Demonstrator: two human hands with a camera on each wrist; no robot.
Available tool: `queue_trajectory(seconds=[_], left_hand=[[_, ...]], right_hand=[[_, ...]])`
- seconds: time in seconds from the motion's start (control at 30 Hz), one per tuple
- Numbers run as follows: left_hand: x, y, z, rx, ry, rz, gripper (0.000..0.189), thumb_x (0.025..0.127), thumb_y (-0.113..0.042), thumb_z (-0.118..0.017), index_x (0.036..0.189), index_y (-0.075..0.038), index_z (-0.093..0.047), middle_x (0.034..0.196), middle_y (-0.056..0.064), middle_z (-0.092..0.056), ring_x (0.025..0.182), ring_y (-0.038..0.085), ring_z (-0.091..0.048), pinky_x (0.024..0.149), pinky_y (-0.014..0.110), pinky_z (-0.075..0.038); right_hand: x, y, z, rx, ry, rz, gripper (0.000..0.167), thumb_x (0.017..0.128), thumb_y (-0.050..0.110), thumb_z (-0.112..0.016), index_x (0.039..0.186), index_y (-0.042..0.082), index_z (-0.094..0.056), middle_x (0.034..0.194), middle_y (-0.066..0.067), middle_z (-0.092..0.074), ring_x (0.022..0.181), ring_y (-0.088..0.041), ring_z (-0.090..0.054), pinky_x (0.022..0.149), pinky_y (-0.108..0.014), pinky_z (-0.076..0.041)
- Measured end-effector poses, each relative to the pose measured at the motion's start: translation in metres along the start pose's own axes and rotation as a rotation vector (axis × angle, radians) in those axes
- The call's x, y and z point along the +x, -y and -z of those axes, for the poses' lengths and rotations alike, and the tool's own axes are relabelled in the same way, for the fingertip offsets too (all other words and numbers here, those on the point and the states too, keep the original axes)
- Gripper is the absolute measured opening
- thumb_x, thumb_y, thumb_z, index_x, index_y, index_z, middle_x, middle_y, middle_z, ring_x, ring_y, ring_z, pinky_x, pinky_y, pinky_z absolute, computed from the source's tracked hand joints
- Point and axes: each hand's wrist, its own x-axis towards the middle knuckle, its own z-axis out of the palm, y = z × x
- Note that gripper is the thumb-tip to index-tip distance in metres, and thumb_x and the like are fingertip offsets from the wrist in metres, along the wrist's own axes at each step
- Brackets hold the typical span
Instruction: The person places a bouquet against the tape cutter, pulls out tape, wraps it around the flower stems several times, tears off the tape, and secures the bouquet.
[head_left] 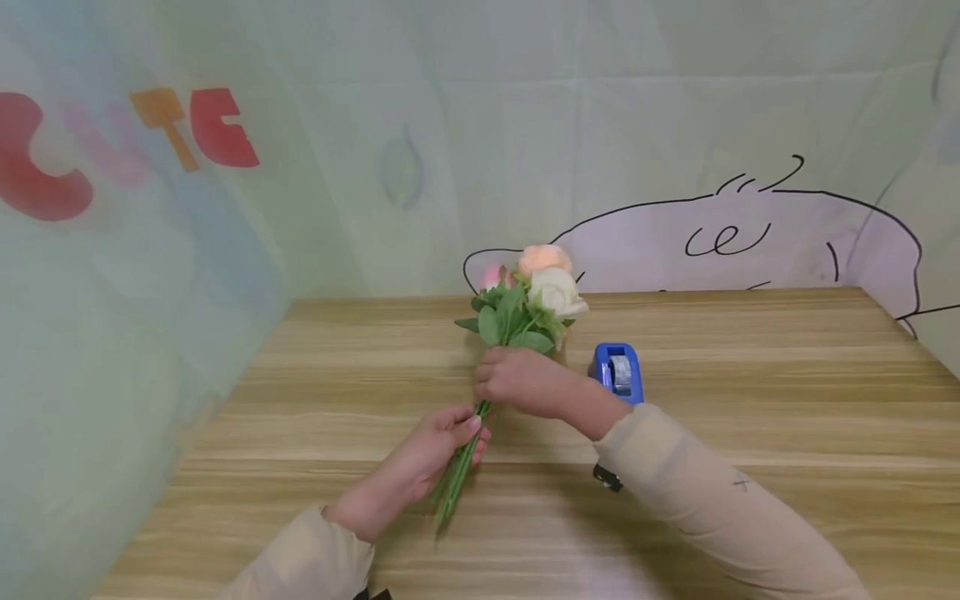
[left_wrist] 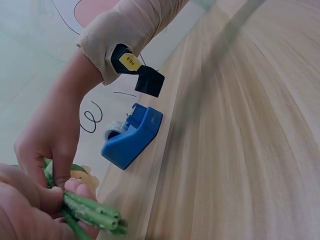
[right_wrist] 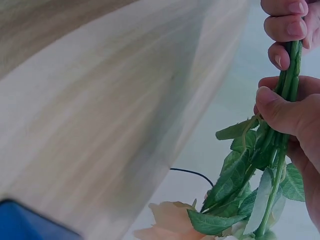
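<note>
A bunch of artificial flowers (head_left: pixel 556 291) with white, peach and pink blooms and green leaves is held over the table by both hands. My left hand (head_left: pixel 442 442) grips the lower green stems (left_wrist: pixel 92 211), whose cut ends stick out below the fingers. Just above it, my right hand (head_left: pixel 525 383) pinches the stems right under the leaves (right_wrist: pixel 235 175), thumb and fingers wrapped round them. In the right wrist view the two hands sit close together along the stems. The blooms hang toward the bottom of that view, partly cropped.
A blue tape dispenser (head_left: pixel 633 385) with a roll of clear tape (left_wrist: pixel 116 129) stands on the wooden table (head_left: pixel 750 375), just beyond my right forearm. A printed cloth backdrop (head_left: pixel 450 150) rises behind the table and along its left side.
</note>
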Motion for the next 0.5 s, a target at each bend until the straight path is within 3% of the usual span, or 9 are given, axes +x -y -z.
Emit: queue_trajectory(seconds=[0.2, 0.5], left_hand=[[0.001, -0.006, -0.002, 0.031, 0.007, -0.003, 0.033, 0.100, -0.002, -0.035, 0.126, 0.019, -0.036, 0.083, 0.004, -0.049, 0.067, 0.005, -0.048, 0.060, 0.016, -0.044], [0.002, -0.013, -0.001, 0.112, 0.068, -0.022, 0.033, 0.100, -0.003, -0.035, 0.125, 0.019, -0.040, 0.084, 0.005, -0.050, 0.067, 0.006, -0.049, 0.060, 0.016, -0.044]], right_hand=[[-0.004, -0.003, 0.007, 0.011, 0.001, -0.021, 0.012, 0.077, 0.003, -0.068, 0.081, 0.015, -0.068, 0.085, 0.005, -0.063, 0.085, -0.013, -0.056, 0.073, -0.022, -0.047], [-0.013, -0.004, 0.021, 0.010, -0.011, -0.024, 0.009, 0.080, 0.005, -0.069, 0.078, 0.014, -0.065, 0.079, 0.005, -0.061, 0.076, -0.012, -0.052, 0.066, -0.022, -0.045]])
